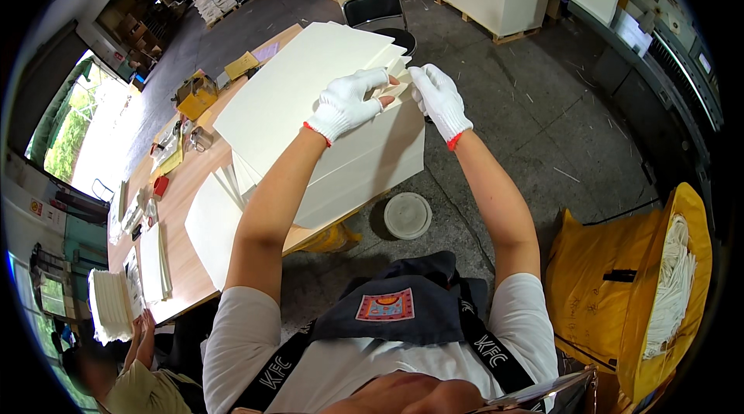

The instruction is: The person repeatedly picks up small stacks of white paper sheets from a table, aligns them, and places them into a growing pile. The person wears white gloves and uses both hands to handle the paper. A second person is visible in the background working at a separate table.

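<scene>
- While the gloved left hand [346, 104] rests over the white sheets [302, 77], its thumb and forefinger curl narrowly at their fanned corner; whether they pinch, I cannot tell.
- Just beside it, the gloved right hand [442, 100] has its fingers bent close together at that corner; its grip is unclear too.
- Beneath both hands, the sheets lie piled on the desk [194, 191].
- Beyond the hands stands a black chair [376, 10].
- Well right of them sits a yellow bag [593, 282].

Smooth, matt paper sheets [287, 89]
</scene>
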Tool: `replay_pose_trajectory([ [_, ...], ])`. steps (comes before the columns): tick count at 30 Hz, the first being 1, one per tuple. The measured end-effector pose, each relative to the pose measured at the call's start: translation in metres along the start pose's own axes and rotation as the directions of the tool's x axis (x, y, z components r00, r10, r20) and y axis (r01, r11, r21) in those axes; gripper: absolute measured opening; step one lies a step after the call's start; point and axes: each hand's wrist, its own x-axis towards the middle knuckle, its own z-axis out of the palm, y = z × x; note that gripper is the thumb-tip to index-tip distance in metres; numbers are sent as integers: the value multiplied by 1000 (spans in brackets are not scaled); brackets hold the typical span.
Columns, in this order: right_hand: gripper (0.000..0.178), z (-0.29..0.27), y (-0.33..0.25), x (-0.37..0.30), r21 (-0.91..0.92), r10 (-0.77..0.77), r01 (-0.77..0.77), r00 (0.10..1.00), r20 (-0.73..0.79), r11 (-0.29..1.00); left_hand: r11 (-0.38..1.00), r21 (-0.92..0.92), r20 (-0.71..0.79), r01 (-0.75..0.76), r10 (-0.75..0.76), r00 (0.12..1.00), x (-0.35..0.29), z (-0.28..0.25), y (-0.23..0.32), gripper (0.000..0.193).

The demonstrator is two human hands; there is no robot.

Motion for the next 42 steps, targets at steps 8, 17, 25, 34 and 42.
replay_pose_trajectory([
  [8, 41, 0, -21, -8, 102, -154, 192, 942, -297, 976, 984, 158, -139, -81, 103, 985, -7, 5, 3, 52],
  [17, 36, 83, -41, -29, 681, 149, -539, 826, 544, 495, 772, 460, -562, -438, 635, 530, -79, -4, 9, 32],
  [25, 36, 139, -27, -35, 598, 232, -541, 824, 516, 591, 953, 291, -486, 88, 68, 871, -208, 20, -45, 20],
  [34, 49, 90, -42, -85, 422, 315, -456, 877, 364, 783, 929, 324, -531, 178, 23, 847, -218, 35, -63, 30],
  [42, 38, -3, -25, -160, 312, 468, -531, 846, 256, 788, -530, -848, 61, -21, -136, 989, -305, 38, -68, 92],
])
